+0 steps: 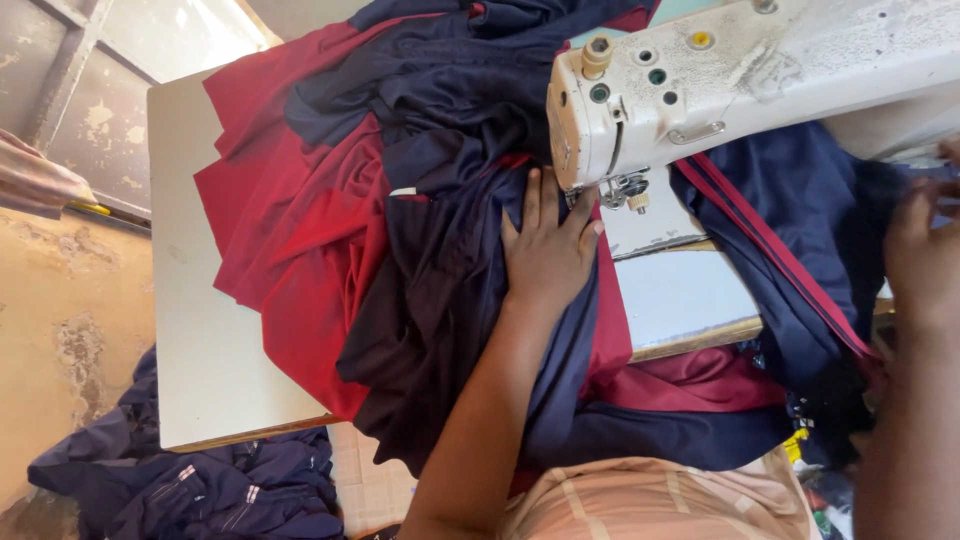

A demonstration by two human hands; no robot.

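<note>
My left hand (548, 250) lies flat and open, fingers spread, pressing the navy fabric (450, 290) down on the table just beside the needle area of the sewing machine (700, 80); it grips nothing, only pins the cloth. My right hand (920, 255) is at the far edge of the view, blurred against more navy cloth with a red stripe (770, 250), and I cannot tell whether it is closed on anything.

The cloth (navy over red fabric (300, 220)) is heaped across the pale table (200, 350), spilling over its front edge. I judge it soft, light and limp, likely to slide and bunch, so a flat palm near the seam line or a pinch at a folded edge would suit best.

The table top looks smooth and hard. Beyond it stands a stained, peeling wall (70, 320), and another pile of navy garments (200, 485) sits on the tiled floor.
</note>
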